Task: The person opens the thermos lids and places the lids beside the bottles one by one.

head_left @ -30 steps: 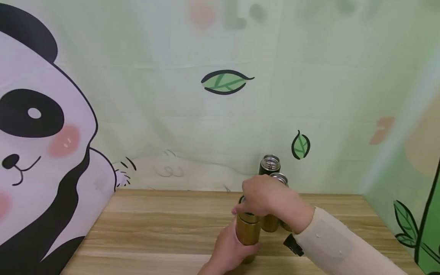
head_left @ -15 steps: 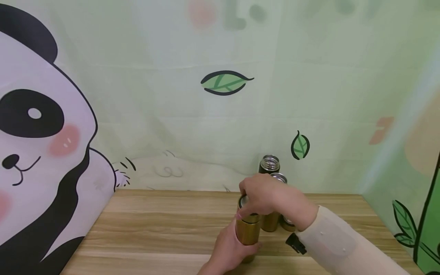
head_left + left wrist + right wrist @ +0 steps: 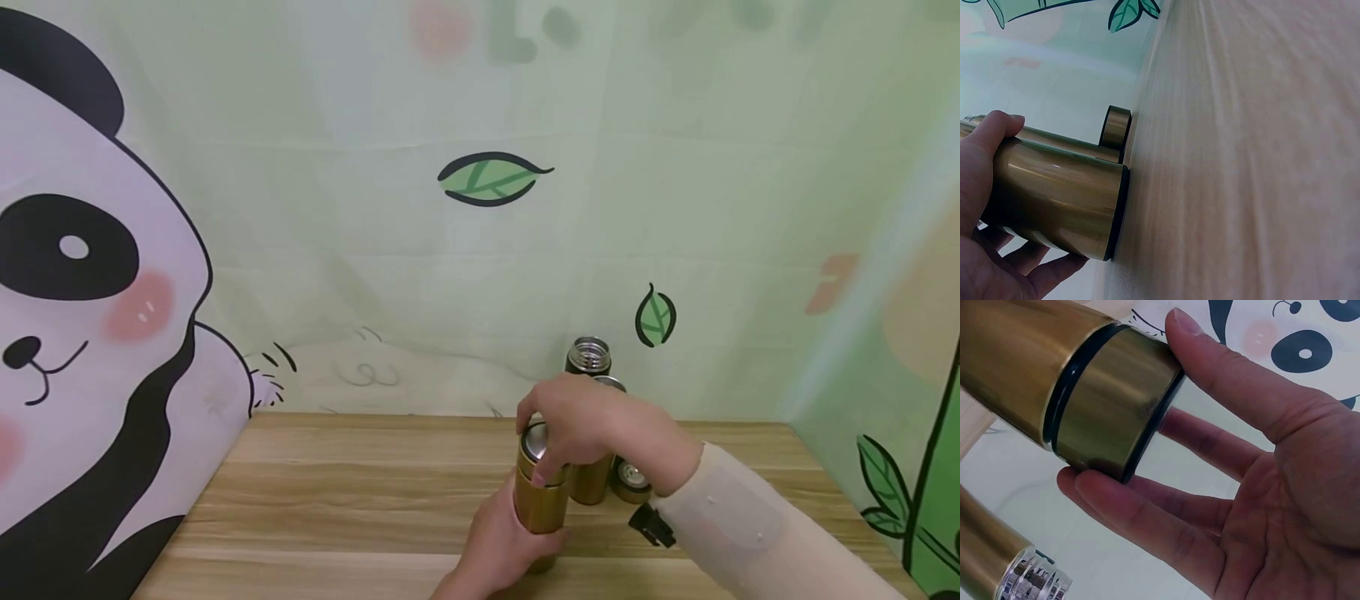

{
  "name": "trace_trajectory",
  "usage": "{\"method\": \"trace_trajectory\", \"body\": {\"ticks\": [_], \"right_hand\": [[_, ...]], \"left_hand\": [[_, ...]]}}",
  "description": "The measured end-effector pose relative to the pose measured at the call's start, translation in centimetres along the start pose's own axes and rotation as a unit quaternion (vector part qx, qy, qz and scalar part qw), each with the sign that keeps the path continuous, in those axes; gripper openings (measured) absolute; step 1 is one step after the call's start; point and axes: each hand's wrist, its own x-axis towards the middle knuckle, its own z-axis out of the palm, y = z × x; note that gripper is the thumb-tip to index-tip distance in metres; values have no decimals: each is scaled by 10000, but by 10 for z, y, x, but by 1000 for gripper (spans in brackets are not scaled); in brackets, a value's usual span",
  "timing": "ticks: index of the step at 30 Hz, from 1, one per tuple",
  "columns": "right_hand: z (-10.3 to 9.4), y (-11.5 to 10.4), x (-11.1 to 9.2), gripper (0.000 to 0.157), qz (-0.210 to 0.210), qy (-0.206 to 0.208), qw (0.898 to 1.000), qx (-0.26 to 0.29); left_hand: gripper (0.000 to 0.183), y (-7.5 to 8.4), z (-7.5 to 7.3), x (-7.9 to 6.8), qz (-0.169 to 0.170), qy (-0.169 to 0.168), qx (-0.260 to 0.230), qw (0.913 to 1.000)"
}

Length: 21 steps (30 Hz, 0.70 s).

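Note:
A gold thermos (image 3: 542,510) stands upright on the wooden table, and my left hand (image 3: 498,537) grips its lower body. In the left wrist view, thumb and fingers wrap round the thermos (image 3: 1060,194), its dark base close to the table. From above, my right hand (image 3: 581,417) holds the thermos cap (image 3: 534,442) by its sides. Seen in the right wrist view, the thumb and fingertips touch the rim of the cap (image 3: 1116,400). A dark ring runs between cap and body; whether the thread is engaged cannot be told.
Behind my right hand stand an open gold thermos (image 3: 588,485) and an open black-necked one (image 3: 588,358) by the wall. A loose gold cap (image 3: 632,479) lies to their right, inside facing up. A green wall cloth (image 3: 360,250) with a panda backs the table (image 3: 337,500).
My right hand has turned on the cap, its fingers sliding round the rim and the wrist drawing slightly right. More of the cap top and the loose cap shows. My left hand stays put.

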Motion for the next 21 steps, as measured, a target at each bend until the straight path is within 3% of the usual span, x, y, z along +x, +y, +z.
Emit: {"method": "trace_trajectory", "body": {"ticks": [11,21], "right_hand": [[-4,8,-2,53,-431,-241,9988,64],[-4,13,-2,58,-568,-470,9972,109]], "left_hand": [[73,1,-1,1,-101,-114,-145,9998],[71,-2,0,1,-76,-103,-141,9998]]}}
